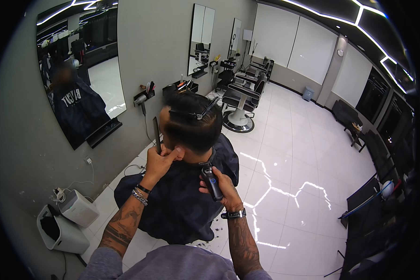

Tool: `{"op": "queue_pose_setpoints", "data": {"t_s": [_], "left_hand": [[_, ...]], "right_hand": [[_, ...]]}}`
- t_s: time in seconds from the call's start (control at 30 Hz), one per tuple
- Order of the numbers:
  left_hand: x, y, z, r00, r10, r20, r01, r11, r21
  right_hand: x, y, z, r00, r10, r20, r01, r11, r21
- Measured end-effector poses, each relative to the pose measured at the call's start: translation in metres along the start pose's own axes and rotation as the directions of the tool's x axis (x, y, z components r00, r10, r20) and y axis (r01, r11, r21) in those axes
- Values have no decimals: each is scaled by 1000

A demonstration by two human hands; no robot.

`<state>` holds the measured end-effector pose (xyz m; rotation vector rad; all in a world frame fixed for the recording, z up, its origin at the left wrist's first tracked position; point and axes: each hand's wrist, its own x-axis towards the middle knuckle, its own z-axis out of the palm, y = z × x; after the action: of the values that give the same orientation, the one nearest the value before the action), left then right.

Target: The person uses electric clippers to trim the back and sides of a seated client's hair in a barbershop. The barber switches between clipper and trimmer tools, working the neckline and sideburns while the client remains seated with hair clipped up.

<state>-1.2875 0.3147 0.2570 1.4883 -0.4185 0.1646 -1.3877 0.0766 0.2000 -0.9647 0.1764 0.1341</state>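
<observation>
A person sits before me under a dark barber cape [182, 203], head turned towards the wall on the left. Dark hair [192, 136] is parted across the side, and a sectioning clip [207, 108] pins the upper layer. My left hand [161, 161] grips a black comb [156, 131], which points upward, while its thumb and fingers touch the person's ear [179, 154]. In my right hand [221, 187] is a black cordless hair clipper [211, 182] with a lit blue ring. Its blade end is close to the nape; contact cannot be told.
A wall mirror [80, 70] with a ledge hangs at left. Below it stand a bin [64, 238] and a white box-shaped appliance [79, 208]. A hair dryer [140, 100] hangs in a holder. Barber chairs [243, 98] stand further back. Hair clippings [204, 243] lie on the tiled floor.
</observation>
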Motion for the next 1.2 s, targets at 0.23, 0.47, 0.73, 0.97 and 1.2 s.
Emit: {"op": "queue_pose_setpoints", "data": {"t_s": [0.23, 0.47, 0.73, 0.97, 1.2], "left_hand": [[1, -5, 1, 1000, -27, 2, 27, 992, -119], [1, -6, 0, 1000, -23, -10, 22, 998, -66], [2, -6, 0, 1000, -7, 0, 7, 994, -105], [2, -8, -3, 1000, -12, 12, 14, 986, -164], [3, -14, -7, 1000, -24, 17, 26, 990, -136]], "right_hand": [[13, -14, -6, 999, 25, 42, -20, 993, -118], [17, -18, -7, 999, -10, 49, 15, 996, -92], [16, -14, -3, 999, -16, 39, 22, 987, -160], [-1, 20, 18, 991, -57, 122, 53, 998, 29], [-12, 44, 54, 902, -432, 8, 416, 863, -288]]}}
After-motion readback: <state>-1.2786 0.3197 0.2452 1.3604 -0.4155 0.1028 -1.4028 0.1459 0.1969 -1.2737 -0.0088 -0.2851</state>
